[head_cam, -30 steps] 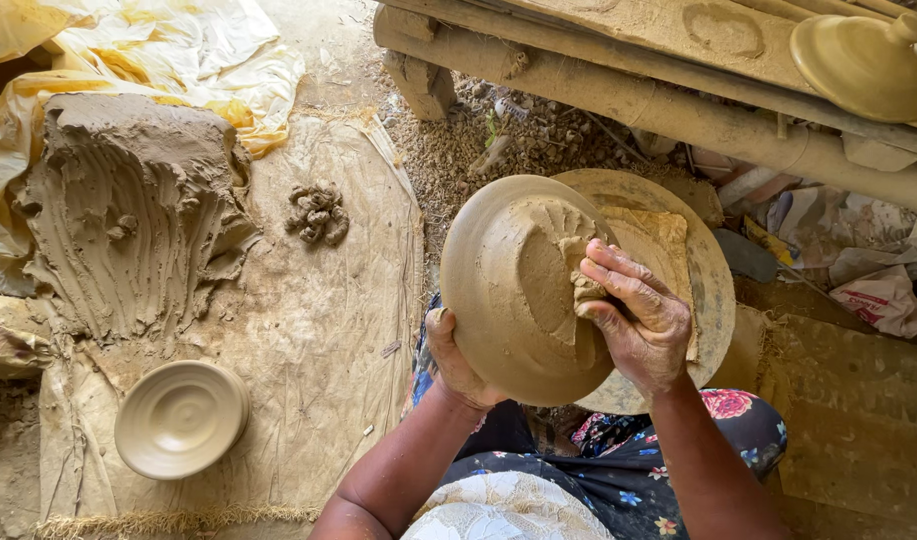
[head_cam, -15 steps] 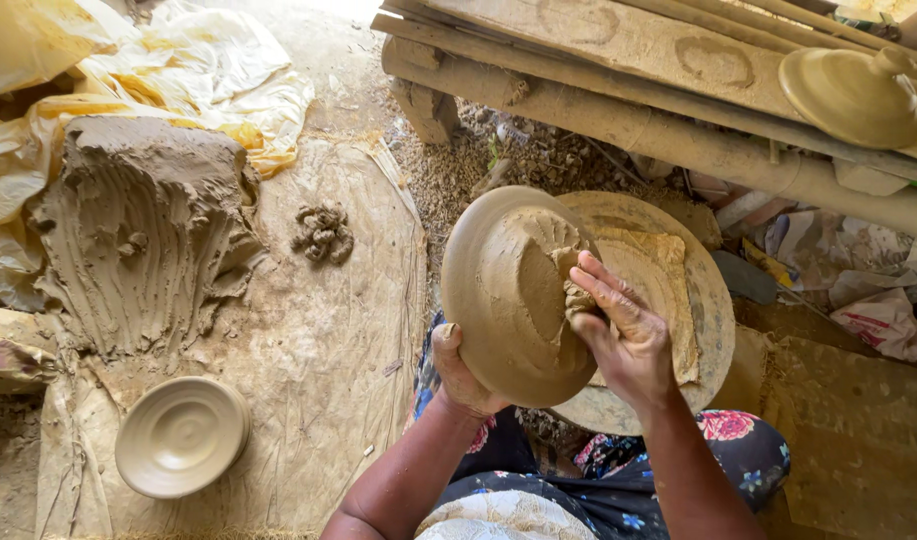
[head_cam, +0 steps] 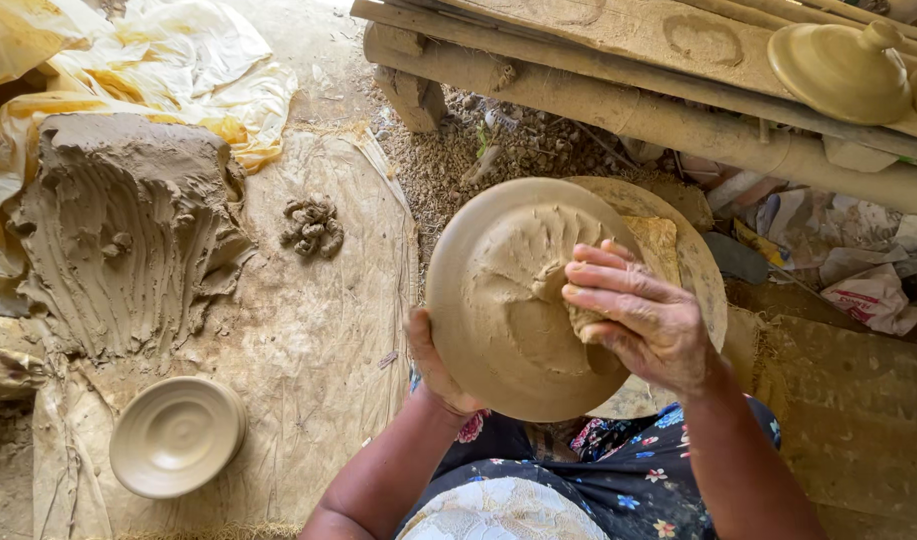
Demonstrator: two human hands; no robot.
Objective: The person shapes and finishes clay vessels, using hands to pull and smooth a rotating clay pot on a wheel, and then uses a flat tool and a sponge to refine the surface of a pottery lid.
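— What do the hands hold?
— The left hand (head_cam: 440,362) grips the rim of a clay lid (head_cam: 513,300) from below, tilting it over the wheel (head_cam: 700,270). The right hand (head_cam: 646,318) presses a wet rag (head_cam: 585,322) on the lid's domed face, fingers closed on it.
— What lies around the lid?
— Left of it, a clay mound (head_cam: 128,235); between them, a small clay lump (head_cam: 312,226). Below the mound, a finished bowl (head_cam: 177,436).

A dusty cloth-covered floor (head_cam: 308,340) carries a clay mound (head_cam: 128,230), clay scraps (head_cam: 311,226), shallow bowl (head_cam: 176,436).
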